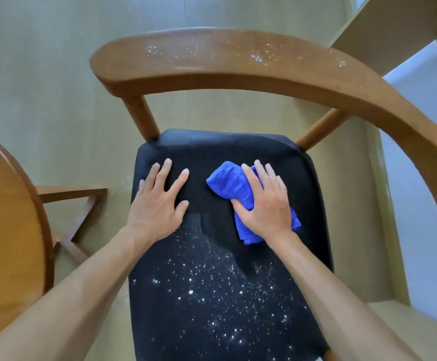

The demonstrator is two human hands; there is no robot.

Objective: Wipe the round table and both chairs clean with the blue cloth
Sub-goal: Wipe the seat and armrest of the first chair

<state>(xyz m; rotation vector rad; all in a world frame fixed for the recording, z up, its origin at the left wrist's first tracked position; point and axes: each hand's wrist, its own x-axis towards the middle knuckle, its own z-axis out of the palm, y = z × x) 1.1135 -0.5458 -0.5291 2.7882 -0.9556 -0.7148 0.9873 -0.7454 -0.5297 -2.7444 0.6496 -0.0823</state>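
Note:
A wooden chair with a black padded seat (238, 295) fills the middle of the view. White specks cover the near half of the seat and dot the curved wooden backrest (212, 58). The far half of the seat looks dark and free of specks. My right hand (267, 201) lies over a crumpled blue cloth (228, 183) on the far right of the seat, thumb curled against its side. My left hand (157, 204) rests flat on the far left of the seat with fingers spread.
The round wooden table's edge (9, 217) curves in at the left, with its wooden base legs (74, 212) on the floor beside the chair. Pale wood floor (43, 100) lies beyond. A light wall or panel (420, 178) stands to the right.

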